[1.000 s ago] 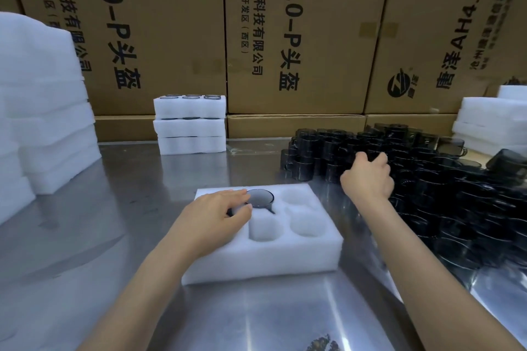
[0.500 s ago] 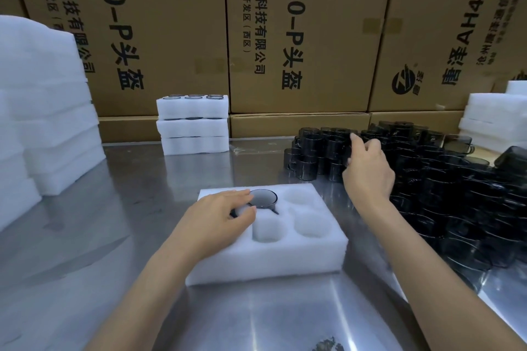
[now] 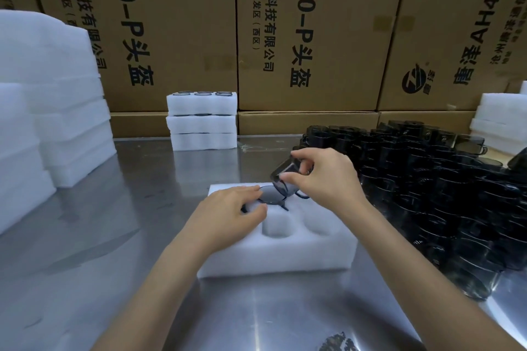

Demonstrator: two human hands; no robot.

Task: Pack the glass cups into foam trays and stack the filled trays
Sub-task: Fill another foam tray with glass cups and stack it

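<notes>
A white foam tray [image 3: 285, 253] with round pockets lies on the steel table in front of me. One dark glass cup [image 3: 271, 198] sits in its far middle pocket. My left hand [image 3: 228, 214] rests on the tray's left part, fingers touching that cup's rim. My right hand [image 3: 328, 179] pinches a second dark glass cup [image 3: 286, 177], tilted, just above the tray's far right pocket. Two near pockets show bare. A big heap of dark glass cups [image 3: 427, 188] covers the table's right side.
A stack of three filled foam trays [image 3: 202, 120] stands at the back centre. Tall piles of foam trays rise at the left [image 3: 54, 111] and back right [image 3: 502, 122]. Cardboard boxes [image 3: 308, 31] wall off the rear. The steel table [image 3: 114, 236] spreads left and near.
My right hand has lifted a cup out of the heap and carried it left over the tray. My left hand has stayed on the tray by the seated cup.
</notes>
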